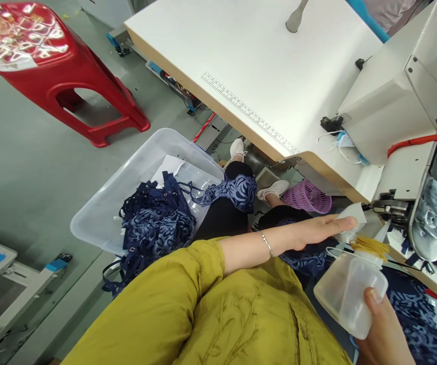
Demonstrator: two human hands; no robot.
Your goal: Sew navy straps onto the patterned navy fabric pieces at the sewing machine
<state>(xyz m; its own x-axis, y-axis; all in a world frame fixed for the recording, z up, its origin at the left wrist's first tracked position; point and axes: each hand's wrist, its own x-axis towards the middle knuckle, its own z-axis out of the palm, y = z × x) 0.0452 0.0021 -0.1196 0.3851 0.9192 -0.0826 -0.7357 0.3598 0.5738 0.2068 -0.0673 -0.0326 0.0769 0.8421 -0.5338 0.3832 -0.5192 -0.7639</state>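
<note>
My right hand [384, 329] is wrapped round a translucent plastic squeeze bottle [350, 289] with yellow rubber bands [370, 247] round its neck. The bottle's white spout [353, 218] points toward the sewing machine [412, 132]. My left hand [319, 230] reaches across my lap with fingers stretched out, its fingertips touching the spout near the machine's presser foot [388, 205]. A silver bangle [266, 243] sits on my left wrist. Blue patterned bra fabric [420, 314] lies on my lap and under the machine.
A clear plastic tub [100, 213] of navy patterned bras [153, 223] stands on the floor at my left, one bra [237, 190] draped over my knee. A red stool [51, 56], a pink basket [307, 195] and the white sewing table [256, 66] with a printed ruler surround me.
</note>
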